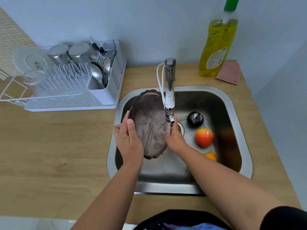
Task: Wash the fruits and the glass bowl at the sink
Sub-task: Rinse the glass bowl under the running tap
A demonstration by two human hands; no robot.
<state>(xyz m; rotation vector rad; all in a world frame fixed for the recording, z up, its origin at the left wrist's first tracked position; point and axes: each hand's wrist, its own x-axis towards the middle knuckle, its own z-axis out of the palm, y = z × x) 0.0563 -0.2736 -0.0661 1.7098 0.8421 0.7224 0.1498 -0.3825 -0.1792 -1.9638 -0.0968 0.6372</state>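
Head view looks down into the steel sink (245,146), where I hold the glass bowl (149,123) tilted on edge at its left side, just beside the tap (169,97). My left hand (128,140) has its grip closed round the bowl's near-left rim, thumb lying over the inner face. My right hand (174,136) presses loosely spread fingers against the inside of the bowl under the spout, grasping nothing. Three fruits lie in the right half of the basin: a dark plum (195,118) at centre right, a red-orange apple (204,137) just below it, and an orange fruit (211,156) partly hidden by my forearm. At upper left, on the counter (49,146), a white dish rack (69,90) holds a plate, upturned steel cups, a glass and cutlery. At upper right stand a yellow detergent bottle (217,45) and a pink sponge (230,73).
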